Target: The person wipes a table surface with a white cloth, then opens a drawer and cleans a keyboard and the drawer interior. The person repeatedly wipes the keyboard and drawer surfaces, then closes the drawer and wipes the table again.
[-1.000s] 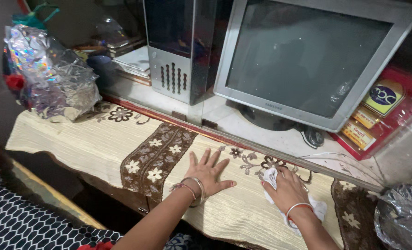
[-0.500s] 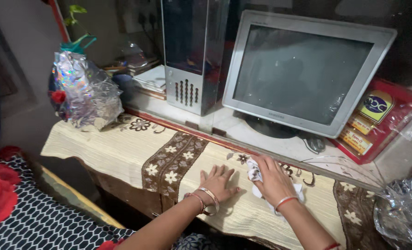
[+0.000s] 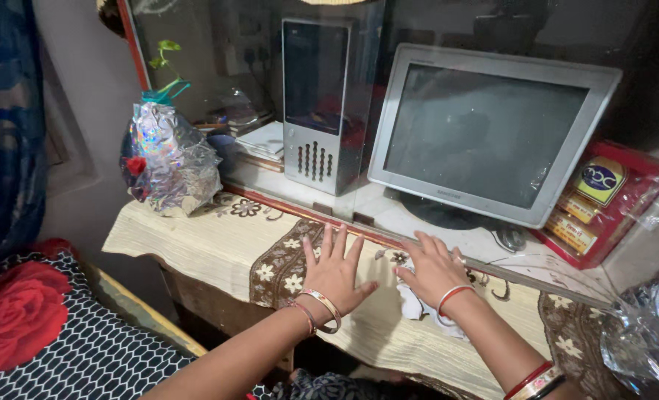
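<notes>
We see our two bare hands laid on a cloth-covered bench, from a camera on our head looking down. Our left hand [image 3: 335, 270] lies flat, palm down, fingers spread wide and holding nothing; it presses on the cream runner with brown floral bands [image 3: 218, 237], seemingly to keep the fabric from sliding or bunching. Bangles circle that wrist. Our right hand [image 3: 433, 270] also lies open, fingers stretched forward, its palm resting on top of a crumpled white rag [image 3: 417, 305]. The rag is pinned under the palm rather than gripped in a fist, the hold that suits rubbing across a surface. It sits on the runner just in front of a raised ledge [image 3: 389, 222], with our fingertips nearly at that edge.

Beyond the ledge, behind what looks like a glass pane, stands a grey box monitor [image 3: 489, 133], tilted slightly back on its round base. To its left a silver computer tower [image 3: 322, 104] stands upright. A red framed plaque [image 3: 604, 200] leans at the right behind the monitor. At the bench's far left a bundle in shiny crinkled foil [image 3: 170, 163] holds a small green plant. More crinkled foil [image 3: 648, 326] shows at the right edge. Lower left, a dark patterned bedcover with red roses [image 3: 40, 333] lies beside the bench.
</notes>
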